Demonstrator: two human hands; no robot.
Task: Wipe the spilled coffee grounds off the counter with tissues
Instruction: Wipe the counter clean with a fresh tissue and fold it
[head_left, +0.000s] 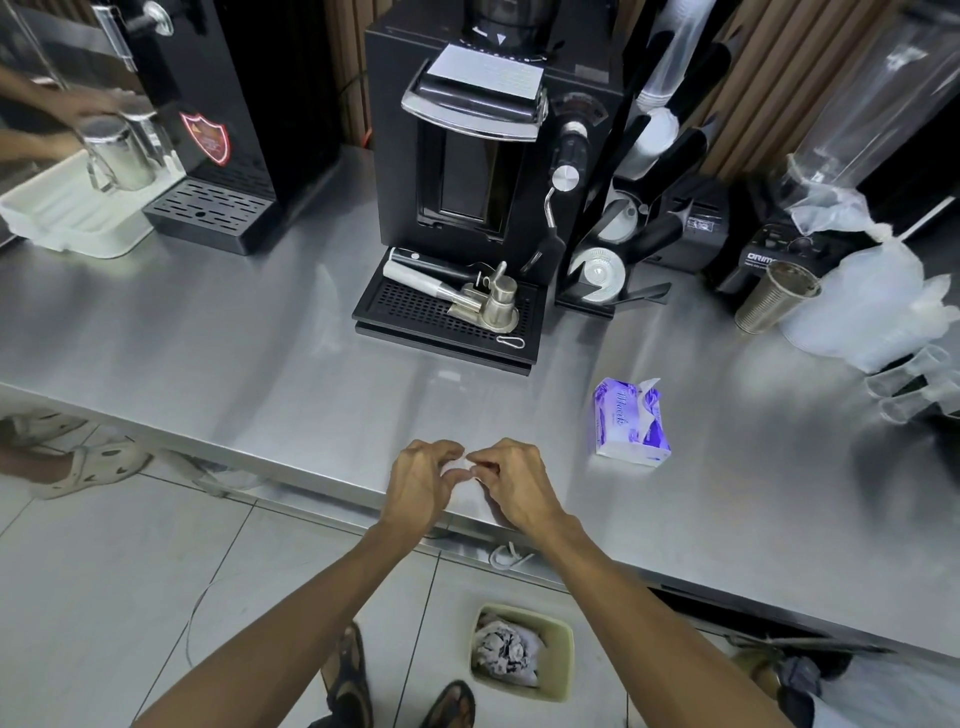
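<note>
Down by my sandals (353, 670), a bin (522, 652) holds crumpled tissues. At the edge of the steel counter (260, 374), my left hand (421, 486) and right hand (514, 483) curl together, fingertips pinching a pale scrap (460, 466). The tissue pack (631, 421) lies just right of them, and the coffee machine (483, 156) stands behind.

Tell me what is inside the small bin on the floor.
Inside the bin lies a crumpled wad of white tissues with dark stains. The wad covers most of the bottom, so anything beneath it cannot be seen.
</note>
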